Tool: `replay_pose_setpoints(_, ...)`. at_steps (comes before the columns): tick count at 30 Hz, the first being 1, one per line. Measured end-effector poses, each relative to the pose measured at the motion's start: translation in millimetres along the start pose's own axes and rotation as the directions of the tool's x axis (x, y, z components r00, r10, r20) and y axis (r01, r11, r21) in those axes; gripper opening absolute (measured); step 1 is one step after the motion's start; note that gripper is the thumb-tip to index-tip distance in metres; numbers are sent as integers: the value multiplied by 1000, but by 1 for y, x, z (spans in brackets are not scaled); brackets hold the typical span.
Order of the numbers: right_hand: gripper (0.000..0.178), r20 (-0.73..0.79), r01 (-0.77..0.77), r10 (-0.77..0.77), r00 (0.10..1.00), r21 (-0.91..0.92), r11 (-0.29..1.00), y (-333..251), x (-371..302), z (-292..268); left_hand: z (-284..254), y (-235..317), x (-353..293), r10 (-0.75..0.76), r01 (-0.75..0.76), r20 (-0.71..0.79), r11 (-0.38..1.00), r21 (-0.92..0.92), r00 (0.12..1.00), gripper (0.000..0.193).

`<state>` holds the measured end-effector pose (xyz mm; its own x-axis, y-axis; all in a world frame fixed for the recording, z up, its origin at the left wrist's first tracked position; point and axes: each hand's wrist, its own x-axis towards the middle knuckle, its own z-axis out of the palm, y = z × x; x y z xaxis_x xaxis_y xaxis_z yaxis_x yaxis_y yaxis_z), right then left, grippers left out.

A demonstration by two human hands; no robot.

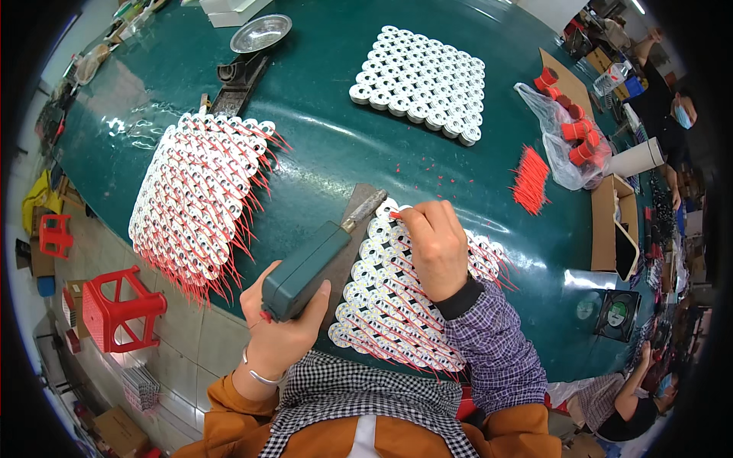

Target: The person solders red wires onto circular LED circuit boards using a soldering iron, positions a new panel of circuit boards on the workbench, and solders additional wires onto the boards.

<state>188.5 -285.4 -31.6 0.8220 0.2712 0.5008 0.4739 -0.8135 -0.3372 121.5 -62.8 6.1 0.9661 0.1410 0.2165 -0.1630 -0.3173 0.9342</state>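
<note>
In the head view, the left hand (284, 330) wraps round a boxy green plastic tool (305, 269), its stubby metal tip reaching the top corner of a scalloped sheet of round white discs (379, 294). There the right hand (435, 246) pinches a thin red wire (395, 215) between thumb and forefinger. The sheet, streaked with slanting wires, lies on the glossy green table (321, 160) beside the checked cloth apron (359, 389).

Smooth plastic tool body (305, 269), glossy tabletop (313, 91)
</note>
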Motion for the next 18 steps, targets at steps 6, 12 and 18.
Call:
replay_pose_setpoints(6, 20, 7, 1, -1, 1000, -1, 1000, -1, 0, 2, -1, -3, -2, -80, 79, -9, 994, -72, 997, 16)
replay_pose_setpoints(12, 21, 1, 9, -9, 1000, -13, 1000, 0, 0, -1, 4, 1, 6, -26, 19, 96, 997, 71, 995, 15)
replay_pose_setpoints(18, 19, 2, 8, -8, 1000, -10, 1000, 0, 1, 0, 5, 1, 6, -24, 17, 106, 998, 60, 994, 14)
